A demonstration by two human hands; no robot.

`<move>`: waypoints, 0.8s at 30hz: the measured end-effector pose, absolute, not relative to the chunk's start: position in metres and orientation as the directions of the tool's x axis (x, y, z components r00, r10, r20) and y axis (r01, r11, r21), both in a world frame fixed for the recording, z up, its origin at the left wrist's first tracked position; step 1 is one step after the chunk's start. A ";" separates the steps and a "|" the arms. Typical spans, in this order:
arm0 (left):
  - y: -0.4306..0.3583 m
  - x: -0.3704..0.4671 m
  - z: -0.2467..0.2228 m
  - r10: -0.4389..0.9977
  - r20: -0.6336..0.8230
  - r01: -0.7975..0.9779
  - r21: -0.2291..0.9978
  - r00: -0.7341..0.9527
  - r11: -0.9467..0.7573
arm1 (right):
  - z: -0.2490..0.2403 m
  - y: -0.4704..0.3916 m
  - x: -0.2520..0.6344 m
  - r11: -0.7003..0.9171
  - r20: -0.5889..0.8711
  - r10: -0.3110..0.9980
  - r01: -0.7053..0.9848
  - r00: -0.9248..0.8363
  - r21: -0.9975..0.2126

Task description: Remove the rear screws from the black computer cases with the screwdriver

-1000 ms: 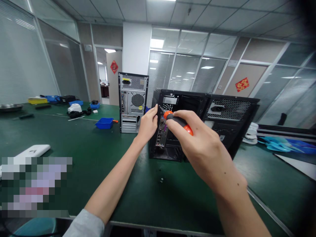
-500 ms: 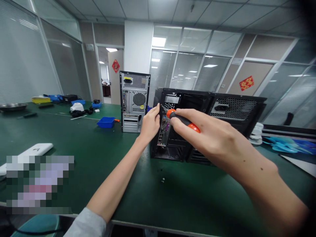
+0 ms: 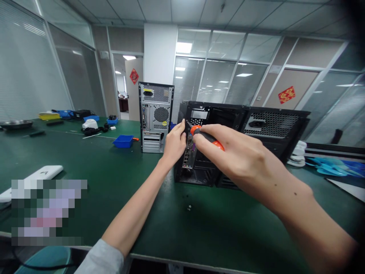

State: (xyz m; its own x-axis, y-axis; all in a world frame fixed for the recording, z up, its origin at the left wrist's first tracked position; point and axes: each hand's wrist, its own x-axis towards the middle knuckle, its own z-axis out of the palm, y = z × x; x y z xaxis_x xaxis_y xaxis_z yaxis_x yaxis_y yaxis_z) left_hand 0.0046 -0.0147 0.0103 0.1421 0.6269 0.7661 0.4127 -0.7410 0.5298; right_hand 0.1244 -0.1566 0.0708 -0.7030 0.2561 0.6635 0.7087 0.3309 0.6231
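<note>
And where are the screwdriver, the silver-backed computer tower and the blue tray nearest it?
Screwdriver (image 3: 195, 129): head view, orange front of handle.
Silver-backed computer tower (image 3: 155, 123): head view, back panel.
Blue tray (image 3: 123, 143): head view, near wall.

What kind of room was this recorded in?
Probably an office used as a computer repair workshop: glass partitions with blinds, a long green worktable, and a black computer case.

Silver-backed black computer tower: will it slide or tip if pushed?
The silver-backed computer tower may tip if pushed sideways up high, its back being tall and narrow. Its metallic panel suggests a stiff, heavy body.
</note>
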 end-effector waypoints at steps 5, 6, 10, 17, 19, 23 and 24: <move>-0.013 0.004 0.010 0.612 0.774 0.372 0.527 0.161 -0.764 | 0.062 -0.153 0.115 0.273 0.715 0.201 0.740 -0.669 0.615; -0.012 0.004 0.009 0.610 0.776 0.361 0.528 0.163 -0.769 | 0.061 -0.153 0.114 0.266 0.722 0.189 0.742 -0.666 0.616; -0.013 0.004 0.008 0.614 0.773 0.348 0.539 0.157 -0.767 | 0.061 -0.155 0.111 0.268 0.728 0.143 0.735 -0.670 0.623; -0.019 0.005 0.008 0.623 0.773 0.328 0.561 0.120 -0.760 | 0.057 -0.155 0.104 0.203 0.821 0.156 0.831 -0.549 0.518; -0.018 0.005 0.007 0.630 0.768 0.323 0.571 0.114 -0.755 | 0.056 -0.155 0.101 0.204 0.846 0.139 0.851 -0.515 0.484; -0.017 0.006 0.007 0.654 0.749 0.317 0.598 0.104 -0.736 | 0.054 -0.155 0.098 0.210 0.878 0.133 0.878 -0.460 0.429; -0.017 0.006 0.007 0.659 0.745 0.315 0.603 0.106 -0.732 | 0.054 -0.155 0.097 0.205 0.883 0.134 0.884 -0.449 0.419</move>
